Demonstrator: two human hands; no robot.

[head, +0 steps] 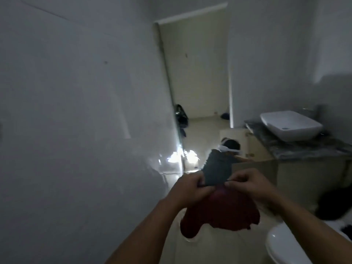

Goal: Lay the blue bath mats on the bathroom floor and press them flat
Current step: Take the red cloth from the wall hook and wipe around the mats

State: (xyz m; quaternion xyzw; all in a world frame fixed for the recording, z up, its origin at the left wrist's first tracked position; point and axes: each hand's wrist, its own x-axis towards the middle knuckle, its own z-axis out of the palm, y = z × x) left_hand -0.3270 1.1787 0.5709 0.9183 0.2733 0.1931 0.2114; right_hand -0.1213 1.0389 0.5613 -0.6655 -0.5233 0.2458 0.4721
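Dim bathroom, seen from above. Far left: plain white wall (76, 111), nothing on it. Next over, an open doorway (196, 73) w/ a dark bag (181, 116) slumped at its left edge and some small blue thing on the floor beyond, too far to tell what.

Centre: both arms reach fwd at about chest height. Left hand (192, 187) has fingers curled, pinching the near left corner of a blue-grey bath mat (215, 172); right hand (249, 184) pinches the near right corner the same way. The mat hangs away from the hands, up in the air and apart from the floor (205, 130). Just below the hands a dark red cloth (224, 212) droops; can't tell if it's gripped too or is part of the same bundle.

Past the mat, a 2nd person (230, 147) crouches low near the cabinet, wearing a white head strap.

Right: white basin (289, 124) on a grey marble counter (304, 147); toilet (285, 244) at bottom right.

Progress: early, as judged. No mat seen lying flat on the floor; this one is only held up by its corners. Still to do: lower it, spread it, press it down, then any others.
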